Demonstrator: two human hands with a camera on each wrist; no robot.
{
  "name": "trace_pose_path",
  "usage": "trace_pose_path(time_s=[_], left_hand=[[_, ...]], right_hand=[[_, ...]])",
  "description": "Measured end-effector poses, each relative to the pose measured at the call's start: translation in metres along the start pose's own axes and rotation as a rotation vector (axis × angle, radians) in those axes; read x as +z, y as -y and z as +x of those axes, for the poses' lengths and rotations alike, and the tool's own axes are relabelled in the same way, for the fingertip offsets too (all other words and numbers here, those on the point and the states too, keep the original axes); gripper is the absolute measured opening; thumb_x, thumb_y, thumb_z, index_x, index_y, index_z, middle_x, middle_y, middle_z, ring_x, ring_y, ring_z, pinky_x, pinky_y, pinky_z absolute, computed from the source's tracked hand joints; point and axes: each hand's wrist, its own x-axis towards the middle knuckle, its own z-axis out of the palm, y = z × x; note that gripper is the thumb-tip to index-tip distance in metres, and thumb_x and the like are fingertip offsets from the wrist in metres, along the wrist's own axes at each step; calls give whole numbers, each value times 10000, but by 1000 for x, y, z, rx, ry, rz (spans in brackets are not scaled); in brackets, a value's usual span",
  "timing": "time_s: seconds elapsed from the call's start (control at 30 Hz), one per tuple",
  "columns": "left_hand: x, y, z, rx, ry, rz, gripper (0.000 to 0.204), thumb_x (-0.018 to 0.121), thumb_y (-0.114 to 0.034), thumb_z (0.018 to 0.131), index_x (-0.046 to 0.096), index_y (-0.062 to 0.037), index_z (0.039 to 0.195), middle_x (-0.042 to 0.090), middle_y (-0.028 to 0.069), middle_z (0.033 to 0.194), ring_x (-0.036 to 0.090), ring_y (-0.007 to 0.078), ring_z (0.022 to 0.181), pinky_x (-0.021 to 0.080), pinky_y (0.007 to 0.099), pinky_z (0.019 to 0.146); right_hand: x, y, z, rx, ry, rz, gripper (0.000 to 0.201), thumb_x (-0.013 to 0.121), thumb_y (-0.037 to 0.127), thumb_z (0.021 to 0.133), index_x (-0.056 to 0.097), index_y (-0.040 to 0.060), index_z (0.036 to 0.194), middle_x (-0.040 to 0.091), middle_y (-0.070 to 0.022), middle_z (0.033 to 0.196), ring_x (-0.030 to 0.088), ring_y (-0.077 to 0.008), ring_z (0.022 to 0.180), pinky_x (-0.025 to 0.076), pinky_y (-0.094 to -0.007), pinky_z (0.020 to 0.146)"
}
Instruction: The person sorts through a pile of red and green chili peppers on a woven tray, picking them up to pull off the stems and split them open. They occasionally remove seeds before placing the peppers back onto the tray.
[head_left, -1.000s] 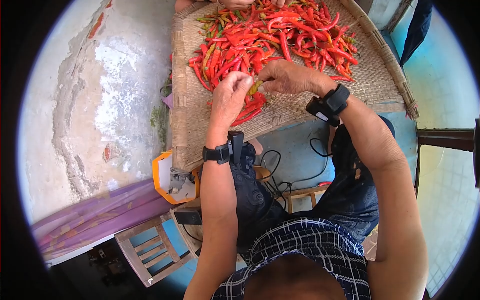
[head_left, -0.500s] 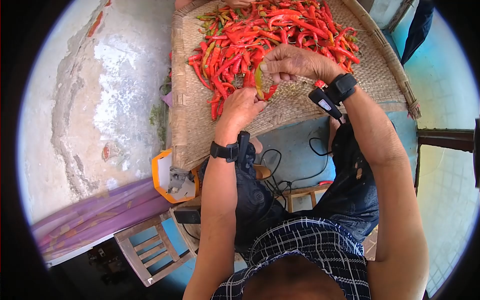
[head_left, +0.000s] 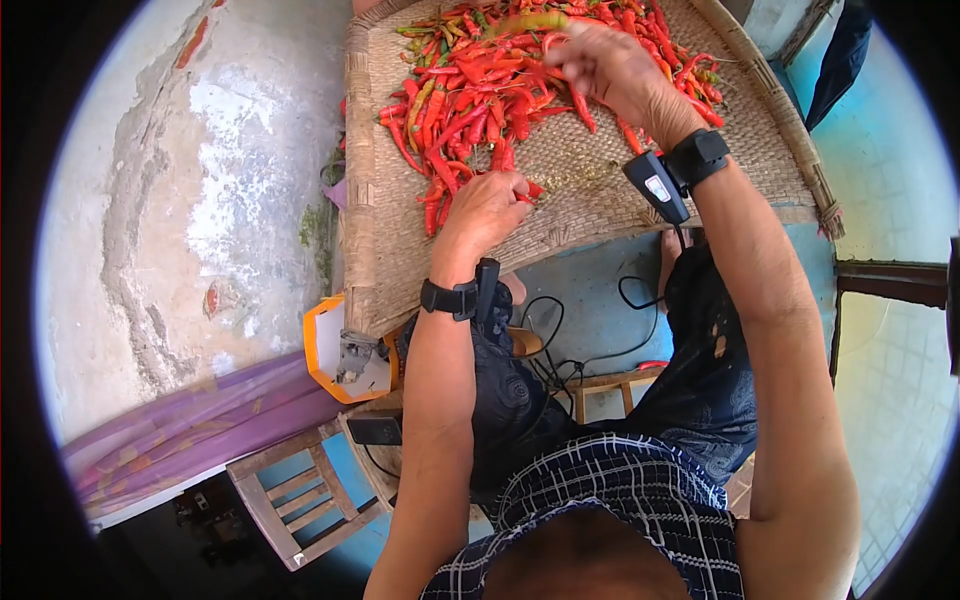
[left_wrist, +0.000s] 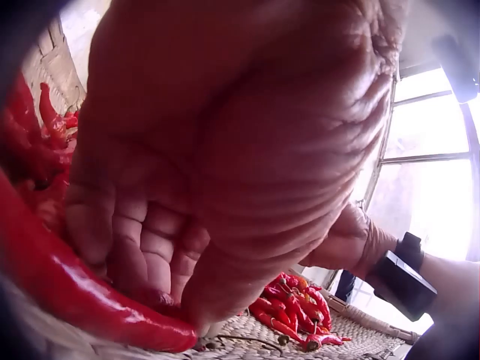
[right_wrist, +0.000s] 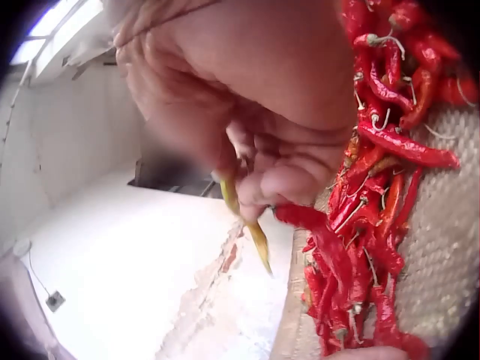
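Observation:
A wide woven tray (head_left: 600, 205) holds a big pile of red chilies (head_left: 480, 80). My left hand (head_left: 488, 208) rests on the tray at the near edge of the pile. Its fingers curl down onto a red chili (left_wrist: 82, 296) lying under the palm. My right hand (head_left: 605, 62) is raised over the far part of the pile, blurred in the head view. It pinches a thin yellow-green chili (right_wrist: 244, 217) between thumb and fingers, with the chili (head_left: 530, 20) sticking out to the left.
Small stem bits (head_left: 580, 178) lie on the bare weave between my hands. Below the tray's near edge are an orange-and-white container (head_left: 335, 350), a wooden stool (head_left: 290, 500), purple cloth (head_left: 180, 430) and black cables (head_left: 560, 370). Worn concrete floor lies to the left.
My right hand has swung up and away over the pile with the yellow-green chili. My left hand let go of it and dropped to the near red chilies.

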Motion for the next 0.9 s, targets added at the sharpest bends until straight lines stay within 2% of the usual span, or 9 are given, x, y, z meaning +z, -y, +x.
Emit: trace_pose_path(time_s=[0.07, 0.13, 0.2, 0.27, 0.53, 0.63, 0.7, 0.8, 0.9], left_hand=[[6, 11, 5, 42, -44, -36, 182, 627, -111, 760, 639, -2, 906, 637, 129, 756, 614, 223, 686, 468, 327, 651], [2, 9, 7, 85, -87, -70, 170, 618, -98, 769, 637, -1, 907, 635, 113, 743, 612, 195, 684, 469, 313, 643], [-3, 5, 9, -8, -255, -362, 126, 587, -101, 771, 630, -13, 850, 635, 134, 724, 624, 227, 704, 473, 340, 643], [-6, 4, 12, -27, -302, -425, 120, 574, -101, 820, 623, -10, 882, 621, 67, 712, 582, 130, 664, 465, 281, 607], [-7, 0, 9, -49, -296, -1055, 172, 537, -131, 912, 574, -18, 1036, 615, 25, 831, 568, 77, 701, 479, 216, 627], [-7, 10, 11, -119, -450, -827, 169, 559, -118, 886, 584, -45, 1036, 634, 65, 826, 596, 151, 676, 493, 259, 636], [1, 26, 11, 77, -461, 48, 229, 578, -71, 823, 595, -92, 1050, 631, 114, 887, 613, 267, 746, 502, 337, 686], [9, 21, 9, 144, -369, 217, 303, 584, -29, 751, 614, -127, 1036, 599, 134, 943, 585, 337, 851, 485, 398, 738], [11, 21, 13, 106, -295, 322, 279, 588, -41, 737, 630, -131, 999, 576, 126, 909, 580, 326, 887, 477, 428, 735]], right_hand=[[-2, 2, -1, -29, -142, 39, 319, 528, 324, 922, 535, 26, 1038, 610, -34, 820, 540, -74, 652, 463, -223, 556], [-10, -6, 1, -4, -285, -508, 359, 525, 324, 924, 516, 12, 1103, 622, -58, 888, 552, -82, 667, 476, -222, 575], [-5, -13, -5, 72, -186, -586, 403, 534, 333, 917, 520, 1, 1145, 622, -69, 893, 568, -92, 697, 487, -233, 581], [14, -11, -22, 153, 324, -729, 382, 545, 334, 910, 555, -1, 1092, 609, -60, 854, 577, -95, 720, 484, -245, 560], [40, -27, -36, 140, 380, -692, 287, 626, 279, 855, 607, -4, 897, 588, -51, 631, 553, -115, 514, 454, -267, 480], [31, -10, -32, 260, 417, -745, 238, 593, 267, 890, 608, 31, 909, 575, -7, 659, 534, -69, 563, 437, -213, 510], [18, -7, -21, 158, 262, -565, 245, 594, 270, 889, 604, 27, 921, 578, -10, 676, 544, -74, 589, 446, -213, 536], [2, -2, 2, -31, -279, 143, 321, 594, 315, 887, 608, 9, 983, 642, -44, 775, 596, -116, 683, 483, -234, 627], [-10, -3, 0, 92, -251, -15, 281, 570, 269, 894, 605, 12, 1004, 656, -57, 799, 572, -112, 639, 460, -225, 555]])
